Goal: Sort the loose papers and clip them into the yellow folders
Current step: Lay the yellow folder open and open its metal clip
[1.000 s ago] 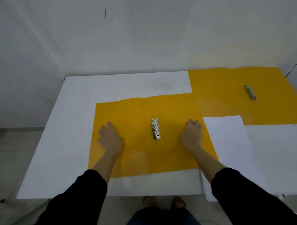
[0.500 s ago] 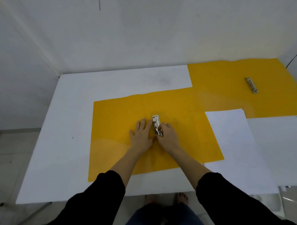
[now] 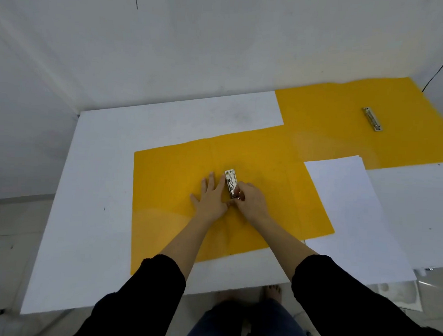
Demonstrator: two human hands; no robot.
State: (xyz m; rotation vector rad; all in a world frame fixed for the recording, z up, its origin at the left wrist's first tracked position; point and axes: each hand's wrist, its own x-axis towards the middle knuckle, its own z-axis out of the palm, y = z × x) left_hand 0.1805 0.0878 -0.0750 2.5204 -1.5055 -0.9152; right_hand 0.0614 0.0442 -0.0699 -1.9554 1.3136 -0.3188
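An open yellow folder lies flat in the middle of the white table. Its metal clip sits at the centre fold. My left hand presses flat on the folder just left of the clip, fingers spread. My right hand pinches the near end of the clip with its fingertips. A stack of loose white papers lies to the right, overlapping the folder's right edge. A second open yellow folder with its own clip lies at the back right.
The white table stands in a corner against white walls. A black cable hangs down the wall at the far right. My bare feet show on the tiled floor below the table's front edge.
Both hands moved inward from the folder's two halves to its centre. My left hand came to rest beside the clip and my right hand took hold of the clip's near end.
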